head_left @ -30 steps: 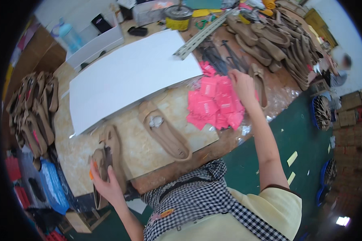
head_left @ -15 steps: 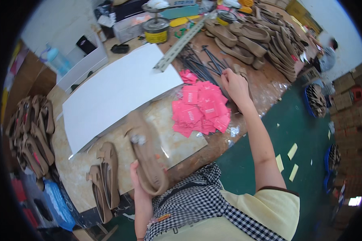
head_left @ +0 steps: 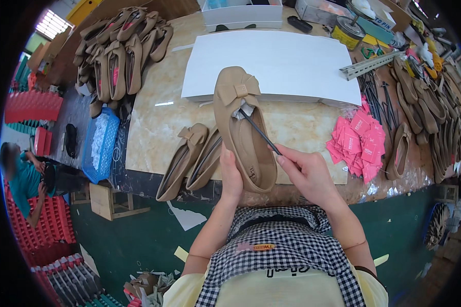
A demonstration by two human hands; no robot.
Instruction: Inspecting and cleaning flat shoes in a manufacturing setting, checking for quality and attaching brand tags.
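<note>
My left hand (head_left: 231, 174) grips a tan flat shoe (head_left: 229, 123) along its left side near the heel, with the bow toe pointing away from me. A wad of white paper (head_left: 245, 109) shows in the shoe's toe opening. My right hand (head_left: 310, 176) pinches the near end of a thin dark stick (head_left: 264, 134). The stick slants into the shoe, its far end against the paper. Left of the held shoe lie two more tan shoes, one with a visible bow (head_left: 192, 134), each with a dark stick inside.
A white board-like stack (head_left: 271, 61) lies beyond the shoe. To the right are pink packets (head_left: 361, 140), loose dark sticks (head_left: 389, 105), a metal angle bar (head_left: 371, 65) and piled shoes (head_left: 435, 110). At left are more shoes (head_left: 115, 64), a blue basket (head_left: 112, 138) and a seated person (head_left: 28, 171).
My right hand has come from the stick pile to the shoe, bringing a dark stick. The held shoe is now raised in front of me, and the view has turned left.
</note>
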